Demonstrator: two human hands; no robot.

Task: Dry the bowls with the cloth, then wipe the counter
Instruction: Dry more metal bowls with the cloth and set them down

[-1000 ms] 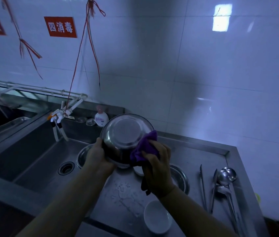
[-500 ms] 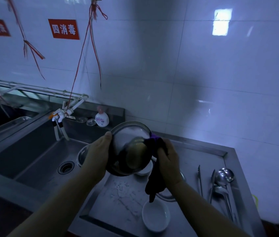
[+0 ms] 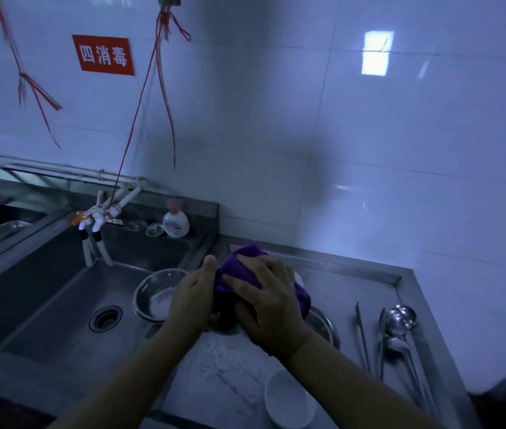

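Both hands are held together over the counter's left edge, beside the sink. My right hand presses a purple cloth flat, fingers spread, over the steel bowl I hold. The cloth and my hands hide that bowl almost wholly. My left hand grips its left side, thumb up. A second steel bowl sits in the sink just left of my left hand. A third steel bowl rests on the wet steel counter behind my right wrist. A small white bowl stands near the counter's front edge.
Tongs and ladles lie along the counter's right side. A soap bottle and a tap stand at the sink's back rim, with the drain in its floor. A tiled wall runs behind.
The bowl has come down from its raised, tilted position towards the counter. The cloth, hanging beside the bowl before, now covers it under my right palm.
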